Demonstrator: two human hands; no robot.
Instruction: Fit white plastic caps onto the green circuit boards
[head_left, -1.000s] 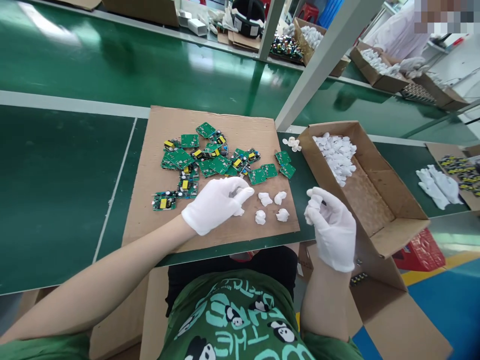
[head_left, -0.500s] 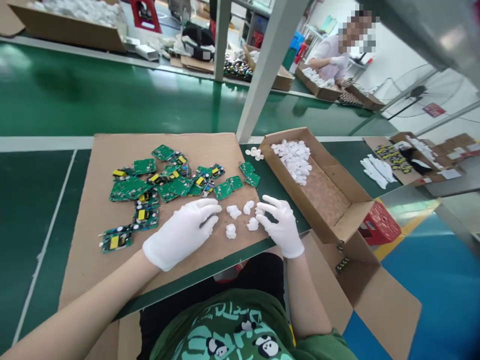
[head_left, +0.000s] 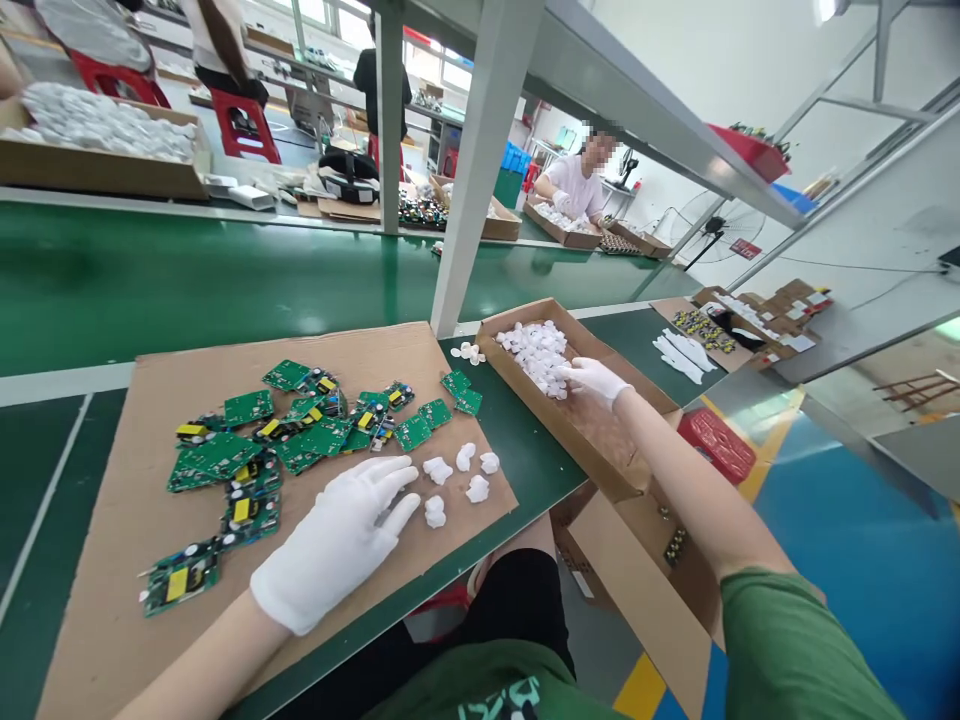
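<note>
My left hand (head_left: 337,540), in a white glove, lies flat and open on a cardboard sheet (head_left: 112,620), fingers stretched toward several small white plastic parts (head_left: 457,478). Beyond it lies a scatter of green circuit boards (head_left: 300,440). My right hand (head_left: 592,377), also gloved, reaches into a cardboard box (head_left: 592,450) and rests on the pile of white plastic parts (head_left: 536,350) at its far end. Its fingers curl down into the pile; whether they grip a part is hidden.
A white post (head_left: 480,170) stands just behind the box. A green conveyor belt (head_left: 187,280) runs across the back. A few white parts (head_left: 471,352) lie beside the post. A seated person (head_left: 574,185) works at boxes farther down the line. White gloves (head_left: 679,355) lie to the right.
My right hand left the loose white parts on the cardboard sheet and reached right into the box. My left hand flattened on the sheet. The view tilted upward.
</note>
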